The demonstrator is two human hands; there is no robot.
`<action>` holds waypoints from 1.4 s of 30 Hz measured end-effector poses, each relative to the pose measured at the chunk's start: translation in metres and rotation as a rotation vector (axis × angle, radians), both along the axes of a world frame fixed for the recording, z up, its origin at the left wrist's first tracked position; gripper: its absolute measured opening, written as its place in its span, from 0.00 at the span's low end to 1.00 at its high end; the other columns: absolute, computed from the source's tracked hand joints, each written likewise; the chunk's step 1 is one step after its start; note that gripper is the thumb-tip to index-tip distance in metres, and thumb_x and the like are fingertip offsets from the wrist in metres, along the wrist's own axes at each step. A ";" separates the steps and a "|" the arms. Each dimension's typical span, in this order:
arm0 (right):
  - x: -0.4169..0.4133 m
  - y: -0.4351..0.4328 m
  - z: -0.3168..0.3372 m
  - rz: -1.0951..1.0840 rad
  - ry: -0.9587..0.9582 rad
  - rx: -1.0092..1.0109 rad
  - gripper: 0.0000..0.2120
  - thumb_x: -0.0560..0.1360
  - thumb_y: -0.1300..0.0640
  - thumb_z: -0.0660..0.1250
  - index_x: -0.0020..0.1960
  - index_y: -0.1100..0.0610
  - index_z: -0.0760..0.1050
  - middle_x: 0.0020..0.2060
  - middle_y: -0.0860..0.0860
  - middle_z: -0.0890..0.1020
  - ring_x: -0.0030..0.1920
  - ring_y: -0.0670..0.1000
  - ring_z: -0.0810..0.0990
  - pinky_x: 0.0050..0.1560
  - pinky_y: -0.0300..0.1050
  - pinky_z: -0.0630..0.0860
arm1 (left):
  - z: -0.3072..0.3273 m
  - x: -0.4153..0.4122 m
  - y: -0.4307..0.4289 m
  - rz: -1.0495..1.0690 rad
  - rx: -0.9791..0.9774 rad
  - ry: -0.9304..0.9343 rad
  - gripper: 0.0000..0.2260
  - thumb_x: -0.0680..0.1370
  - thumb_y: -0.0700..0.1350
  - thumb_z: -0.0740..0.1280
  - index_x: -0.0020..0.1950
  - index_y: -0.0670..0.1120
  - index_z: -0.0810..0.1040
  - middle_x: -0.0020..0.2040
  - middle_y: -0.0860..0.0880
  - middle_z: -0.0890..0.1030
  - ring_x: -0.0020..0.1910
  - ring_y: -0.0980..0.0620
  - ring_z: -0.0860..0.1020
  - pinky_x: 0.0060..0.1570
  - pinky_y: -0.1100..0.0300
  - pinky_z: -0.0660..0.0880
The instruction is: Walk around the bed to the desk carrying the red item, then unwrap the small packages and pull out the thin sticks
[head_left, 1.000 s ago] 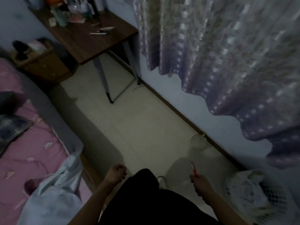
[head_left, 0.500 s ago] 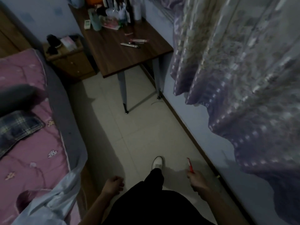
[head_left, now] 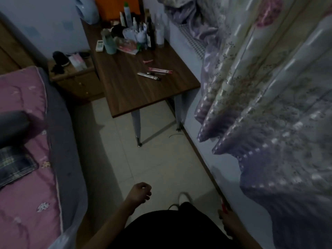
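The right hand [head_left: 227, 217] sits at the lower right of the view, close to the baseboard [head_left: 203, 162]. Its fingers are closed around a thin red stick [head_left: 223, 205]; the stick rises from the top of the fist, and only a short, blurred length shows. What kind of tool it is cannot be told.

The left hand [head_left: 141, 193] hangs over the tiled floor [head_left: 158, 159], fingers loosely curled, holding nothing and touching nothing. It is well apart from the right hand. Between the two hands lie dark clothing and a white shoe [head_left: 183, 196] set on the floor.

The counter [head_left: 143, 94], a dark wood top on metal legs, stands ahead against the wall, well apart from both hands. Items on it:
- bottles [head_left: 150, 31] grouped at the far end;
- a pale green cup [head_left: 110, 44], with a remote [head_left: 99, 45] just beside it;
- a pink tube [head_left: 160, 70] and a silver tube [head_left: 149, 76] near the middle, side by side;
- a pink clip [head_left: 147, 61] just beyond them.

A nightstand [head_left: 75, 83] stands to the left of the counter. A bed [head_left: 23, 177] with a pink cover runs along the left edge. A patterned curtain [head_left: 269, 105] hangs on the right, above the baseboard.
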State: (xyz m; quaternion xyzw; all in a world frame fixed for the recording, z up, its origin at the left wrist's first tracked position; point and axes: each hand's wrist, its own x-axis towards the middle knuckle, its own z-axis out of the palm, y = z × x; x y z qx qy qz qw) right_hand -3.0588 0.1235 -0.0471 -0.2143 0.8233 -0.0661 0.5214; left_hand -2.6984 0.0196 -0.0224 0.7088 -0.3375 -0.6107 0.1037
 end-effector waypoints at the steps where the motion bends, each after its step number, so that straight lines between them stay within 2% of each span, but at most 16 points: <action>1: -0.004 -0.012 -0.002 -0.006 0.001 0.034 0.13 0.80 0.53 0.63 0.40 0.61 0.75 0.18 0.50 0.66 0.17 0.48 0.62 0.25 0.34 0.58 | -0.001 -0.005 -0.014 0.001 -0.006 0.004 0.07 0.79 0.44 0.64 0.45 0.43 0.79 0.37 0.46 0.81 0.30 0.51 0.77 0.30 0.63 0.70; 4: -0.011 -0.060 -0.002 -0.006 -0.024 0.106 0.15 0.79 0.53 0.63 0.39 0.61 0.75 0.19 0.50 0.65 0.18 0.48 0.61 0.26 0.34 0.57 | -0.006 -0.015 -0.053 0.011 -0.004 0.025 0.07 0.79 0.45 0.65 0.45 0.43 0.79 0.37 0.45 0.82 0.31 0.51 0.77 0.30 0.62 0.71; 6: -0.012 -0.098 -0.002 0.011 -0.034 0.101 0.12 0.79 0.54 0.63 0.39 0.58 0.73 0.19 0.49 0.65 0.17 0.48 0.61 0.25 0.34 0.57 | -0.011 -0.018 -0.079 0.029 0.007 0.032 0.07 0.79 0.45 0.65 0.45 0.43 0.79 0.37 0.45 0.82 0.31 0.50 0.77 0.30 0.62 0.70; 8: -0.010 -0.140 0.000 0.050 -0.020 0.042 0.06 0.79 0.55 0.63 0.43 0.55 0.72 0.19 0.48 0.69 0.17 0.49 0.64 0.24 0.34 0.59 | -0.016 -0.017 -0.105 0.052 0.005 0.026 0.07 0.79 0.45 0.65 0.45 0.42 0.80 0.37 0.45 0.82 0.31 0.50 0.77 0.30 0.62 0.71; 9: -0.007 -0.162 0.001 0.079 -0.016 0.004 0.04 0.79 0.54 0.63 0.47 0.55 0.72 0.23 0.50 0.74 0.19 0.49 0.68 0.24 0.35 0.61 | -0.018 -0.015 -0.118 0.068 0.004 0.024 0.08 0.79 0.44 0.65 0.45 0.42 0.80 0.37 0.45 0.81 0.30 0.50 0.76 0.30 0.62 0.70; 12: 0.002 -0.230 0.002 0.213 -0.011 -0.066 0.13 0.79 0.48 0.62 0.58 0.55 0.73 0.45 0.57 0.82 0.34 0.51 0.78 0.33 0.40 0.69 | -0.022 -0.005 -0.155 0.133 0.021 0.007 0.07 0.79 0.44 0.65 0.45 0.42 0.79 0.36 0.44 0.81 0.30 0.50 0.76 0.29 0.62 0.70; 14: 0.009 -0.276 0.002 0.242 -0.047 -0.083 0.17 0.81 0.53 0.62 0.64 0.62 0.74 0.53 0.61 0.81 0.41 0.52 0.78 0.40 0.41 0.71 | -0.020 0.005 -0.179 0.180 0.047 -0.026 0.07 0.79 0.44 0.65 0.45 0.42 0.80 0.36 0.44 0.81 0.30 0.50 0.76 0.29 0.62 0.69; 16: 0.020 -0.321 0.003 0.290 -0.076 -0.091 0.16 0.79 0.54 0.63 0.62 0.62 0.75 0.50 0.59 0.80 0.40 0.52 0.77 0.38 0.41 0.71 | -0.020 0.015 -0.199 0.238 0.036 -0.043 0.07 0.79 0.43 0.65 0.45 0.42 0.79 0.35 0.44 0.80 0.29 0.49 0.75 0.29 0.61 0.69; 20: 0.051 -0.404 0.009 0.433 -0.098 -0.118 0.08 0.81 0.57 0.62 0.49 0.59 0.79 0.38 0.59 0.78 0.38 0.53 0.76 0.38 0.43 0.68 | -0.010 0.041 -0.228 0.358 0.016 -0.069 0.07 0.80 0.42 0.64 0.46 0.40 0.79 0.37 0.42 0.79 0.31 0.48 0.74 0.32 0.60 0.69; 23: 0.084 -0.461 0.019 0.561 -0.091 -0.158 0.12 0.80 0.58 0.63 0.38 0.56 0.74 0.31 0.55 0.74 0.33 0.51 0.73 0.35 0.44 0.64 | -0.004 0.063 -0.236 0.450 0.040 -0.072 0.07 0.80 0.41 0.63 0.47 0.39 0.78 0.37 0.41 0.78 0.32 0.47 0.73 0.33 0.59 0.68; 25: 0.107 -0.497 0.021 0.626 -0.097 -0.168 0.15 0.80 0.56 0.63 0.35 0.55 0.73 0.29 0.53 0.75 0.32 0.52 0.73 0.34 0.44 0.64 | 0.000 0.076 -0.236 0.502 0.089 -0.058 0.08 0.81 0.42 0.63 0.47 0.39 0.77 0.38 0.41 0.78 0.32 0.47 0.73 0.33 0.59 0.67; 32: 0.182 -0.575 0.029 0.625 -0.197 -0.182 0.14 0.82 0.50 0.62 0.40 0.54 0.77 0.32 0.51 0.76 0.35 0.51 0.75 0.38 0.45 0.67 | -0.009 0.106 -0.269 0.624 0.112 -0.032 0.08 0.80 0.42 0.63 0.48 0.39 0.79 0.36 0.42 0.79 0.32 0.48 0.74 0.33 0.59 0.68; 35: 0.205 -0.600 0.031 0.587 -0.227 -0.134 0.13 0.81 0.48 0.62 0.48 0.55 0.79 0.39 0.55 0.81 0.42 0.54 0.80 0.42 0.46 0.72 | -0.008 0.120 -0.300 0.613 0.085 -0.044 0.07 0.80 0.42 0.64 0.48 0.38 0.79 0.36 0.42 0.80 0.31 0.48 0.75 0.32 0.60 0.69; 38: 0.224 -0.620 0.036 0.567 -0.237 -0.114 0.12 0.81 0.48 0.62 0.54 0.55 0.78 0.41 0.54 0.80 0.41 0.53 0.79 0.39 0.44 0.73 | -0.002 0.134 -0.336 0.555 0.061 -0.045 0.08 0.80 0.43 0.64 0.48 0.40 0.79 0.37 0.43 0.81 0.32 0.48 0.76 0.33 0.59 0.70; 42: 0.249 -0.648 0.045 0.511 -0.235 -0.099 0.09 0.82 0.47 0.60 0.50 0.49 0.76 0.42 0.52 0.80 0.39 0.49 0.79 0.37 0.43 0.74 | 0.008 0.143 -0.390 0.436 -0.013 -0.043 0.07 0.79 0.44 0.65 0.46 0.42 0.80 0.36 0.45 0.80 0.32 0.51 0.76 0.34 0.58 0.71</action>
